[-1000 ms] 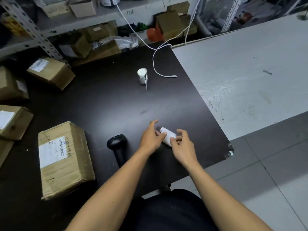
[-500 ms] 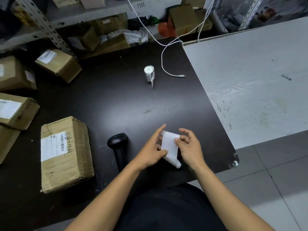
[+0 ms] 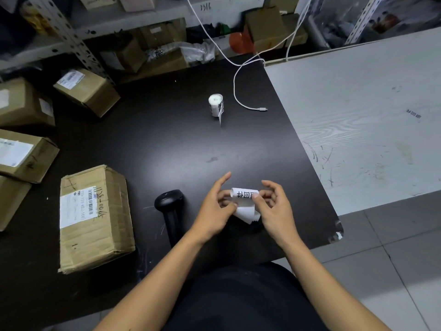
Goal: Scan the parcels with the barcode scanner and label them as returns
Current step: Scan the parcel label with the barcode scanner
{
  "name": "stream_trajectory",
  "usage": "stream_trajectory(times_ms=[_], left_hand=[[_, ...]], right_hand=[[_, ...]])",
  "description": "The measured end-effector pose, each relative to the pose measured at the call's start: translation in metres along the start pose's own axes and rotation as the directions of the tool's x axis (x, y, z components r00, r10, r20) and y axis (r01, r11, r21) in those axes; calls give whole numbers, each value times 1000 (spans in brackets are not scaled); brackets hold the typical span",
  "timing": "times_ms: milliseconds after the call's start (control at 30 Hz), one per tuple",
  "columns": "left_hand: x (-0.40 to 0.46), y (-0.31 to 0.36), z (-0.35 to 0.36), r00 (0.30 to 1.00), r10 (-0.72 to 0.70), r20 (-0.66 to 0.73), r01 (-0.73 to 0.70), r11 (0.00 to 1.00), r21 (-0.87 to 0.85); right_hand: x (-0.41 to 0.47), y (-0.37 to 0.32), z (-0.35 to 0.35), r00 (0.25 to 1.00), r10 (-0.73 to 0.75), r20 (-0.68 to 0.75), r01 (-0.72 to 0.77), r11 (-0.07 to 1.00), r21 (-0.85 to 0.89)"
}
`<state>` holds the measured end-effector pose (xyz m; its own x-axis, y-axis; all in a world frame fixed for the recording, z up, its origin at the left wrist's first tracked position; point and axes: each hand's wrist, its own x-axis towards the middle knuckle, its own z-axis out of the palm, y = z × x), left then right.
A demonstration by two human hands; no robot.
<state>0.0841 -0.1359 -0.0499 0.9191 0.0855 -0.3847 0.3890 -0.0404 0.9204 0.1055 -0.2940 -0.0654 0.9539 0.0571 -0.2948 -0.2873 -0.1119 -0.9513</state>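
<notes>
White label [image 3: 244, 195] is peeling further off its backing now; both hands, left [image 3: 216, 207] and right [image 3: 274, 206], are pinching it, nearly ready for the parcel [image 3: 95, 218].

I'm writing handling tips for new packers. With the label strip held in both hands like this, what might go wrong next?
The label strip curls between the left hand and the right hand, so it may stick to itself or crease. The nearest parcel lies well left, past the barcode scanner, a reach that could knock it.
</notes>
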Motion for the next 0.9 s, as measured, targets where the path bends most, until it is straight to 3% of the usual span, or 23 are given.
stream_trajectory(times_ms=[167,367,467,533,633,733,900], left_hand=[[-5,-1,-1,999,-7,45,7,1000,12],[-6,-4,0,999,-29,-25,30,999,23],[-6,-1,-1,999,2,-50,0,999,33],[-7,1,-1,998,18,-66,-14,999,52],[-7,2,0,997,28,-74,-22,996,82],[-8,5,0,997,30,-70,-22,994,111],[-13,10,-4,997,39,-60,-35,997,67]], right_hand=[[-1,-5,1,1000,2,18,-2,1000,5],[0,-4,2,1000,14,-4,-14,1000,-27],[-3,-4,4,996,-64,-68,52,986,-156],[-5,-6,2,967,-247,-55,216,920,-326],[-5,-8,3,872,-478,102,456,720,-523],[-3,-5,5,822,-519,235,546,599,-586],[-2,-5,2,835,-477,275,534,582,-614]])
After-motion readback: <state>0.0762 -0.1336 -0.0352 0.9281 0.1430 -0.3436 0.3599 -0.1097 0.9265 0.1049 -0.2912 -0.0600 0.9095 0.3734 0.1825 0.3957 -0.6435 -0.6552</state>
